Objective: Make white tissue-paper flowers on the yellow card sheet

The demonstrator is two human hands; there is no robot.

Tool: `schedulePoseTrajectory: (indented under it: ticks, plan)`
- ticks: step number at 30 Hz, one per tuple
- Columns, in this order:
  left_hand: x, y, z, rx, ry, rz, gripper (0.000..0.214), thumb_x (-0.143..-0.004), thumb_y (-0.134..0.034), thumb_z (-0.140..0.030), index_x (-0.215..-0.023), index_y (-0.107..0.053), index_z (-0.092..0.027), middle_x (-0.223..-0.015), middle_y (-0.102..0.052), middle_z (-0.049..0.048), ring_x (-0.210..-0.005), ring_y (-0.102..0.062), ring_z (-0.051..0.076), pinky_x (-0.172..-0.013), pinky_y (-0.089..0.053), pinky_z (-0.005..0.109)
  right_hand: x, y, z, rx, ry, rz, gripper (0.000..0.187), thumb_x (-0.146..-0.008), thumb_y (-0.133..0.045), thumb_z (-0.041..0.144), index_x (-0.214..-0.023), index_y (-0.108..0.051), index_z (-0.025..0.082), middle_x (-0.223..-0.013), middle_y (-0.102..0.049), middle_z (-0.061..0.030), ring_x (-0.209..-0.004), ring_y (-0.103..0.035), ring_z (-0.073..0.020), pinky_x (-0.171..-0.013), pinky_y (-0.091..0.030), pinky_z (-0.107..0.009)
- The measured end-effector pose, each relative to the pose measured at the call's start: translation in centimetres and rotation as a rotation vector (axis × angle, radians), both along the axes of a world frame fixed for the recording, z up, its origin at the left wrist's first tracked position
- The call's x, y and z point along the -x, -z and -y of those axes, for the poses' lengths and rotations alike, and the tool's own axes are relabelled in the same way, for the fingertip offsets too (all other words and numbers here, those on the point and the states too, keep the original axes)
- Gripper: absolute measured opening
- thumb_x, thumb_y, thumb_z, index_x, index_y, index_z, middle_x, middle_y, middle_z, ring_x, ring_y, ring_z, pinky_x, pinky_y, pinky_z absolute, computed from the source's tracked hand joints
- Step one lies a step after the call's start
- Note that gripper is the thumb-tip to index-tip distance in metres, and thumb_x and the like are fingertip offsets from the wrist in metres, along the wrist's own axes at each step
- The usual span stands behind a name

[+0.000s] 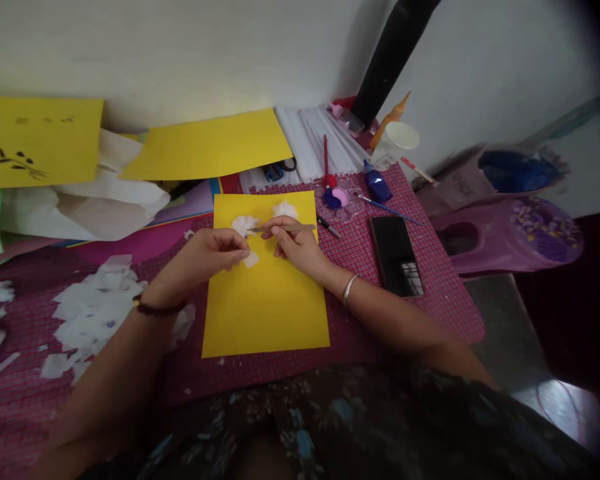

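A yellow paper sheet lies on the red checked cloth in front of me. Two white tissue puffs sit near its top edge, the second puff further right. My left hand is closed in a pinch on a small white tissue piece above the sheet. My right hand grips a thin wooden stick, held level with its tip pointing left toward the left puff.
White tissue scraps lie on the cloth at left. A black phone, a blue glue bottle, a paint palette, brushes and a white cup sit at right. More yellow sheets lean against the wall.
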State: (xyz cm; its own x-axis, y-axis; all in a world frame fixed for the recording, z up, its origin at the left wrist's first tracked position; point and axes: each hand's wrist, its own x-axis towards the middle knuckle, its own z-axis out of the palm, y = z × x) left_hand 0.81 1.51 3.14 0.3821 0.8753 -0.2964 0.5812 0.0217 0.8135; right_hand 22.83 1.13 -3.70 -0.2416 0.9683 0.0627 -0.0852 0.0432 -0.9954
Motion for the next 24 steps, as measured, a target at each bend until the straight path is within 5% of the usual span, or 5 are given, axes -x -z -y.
schedulePoseTrajectory:
  ticks: [5, 12, 18, 24]
  plan:
    - [-0.6, 2.6, -0.9, -0.235, -0.205, -0.148, 0.014, -0.079, -0.067, -0.035, -0.074, -0.068, -0.022, -0.079, -0.073, 0.0045, -0.076, -0.066, 0.022, -0.073, -0.05, 0.034, 0.0, -0.5, 0.2, -0.004, -0.002, -0.026, 0.035, -0.099, -0.062, 0.058, -0.104, -0.068, 0.024, -0.098, -0.071, -0.0024, -0.06, -0.056, -0.008, -0.048, -0.048, -0.022]
    - [-0.9, 3.2, -1.2, -0.237, -0.265, -0.127, 0.013, -0.081, -0.064, -0.034, -0.075, -0.064, -0.023, -0.078, -0.07, 0.003, -0.074, -0.064, 0.02, -0.069, -0.049, 0.033, -0.2, -0.6, 0.9, -0.051, 0.039, 0.015, 0.04, -0.101, -0.057, 0.063, -0.1, -0.067, 0.024, -0.092, -0.069, -0.0024, -0.067, -0.062, -0.011, -0.054, -0.052, -0.023]
    - [-1.2, 3.5, -1.3, -0.255, -0.28, -0.119, 0.01, -0.08, -0.063, -0.03, -0.074, -0.064, -0.023, -0.08, -0.072, 0.0029, -0.077, -0.065, 0.021, -0.072, -0.051, 0.033, -0.3, 0.6, 0.7, -0.141, -0.056, 0.216, 0.028, -0.109, -0.051, 0.042, -0.107, -0.073, 0.025, -0.097, -0.071, -0.0035, -0.075, -0.066, -0.0143, -0.066, -0.056, -0.028]
    - [-0.8, 4.0, -1.3, -0.209, -0.369, -0.015, 0.011, -0.081, -0.067, -0.032, -0.078, -0.062, -0.023, -0.079, -0.071, 0.0019, -0.076, -0.064, 0.02, -0.069, -0.05, 0.032, -0.8, -0.2, 0.9, -0.359, -0.109, 0.443, 0.025, -0.109, -0.051, 0.029, -0.111, -0.075, 0.025, -0.114, -0.077, -0.0067, -0.107, -0.073, -0.0217, -0.096, -0.059, -0.038]
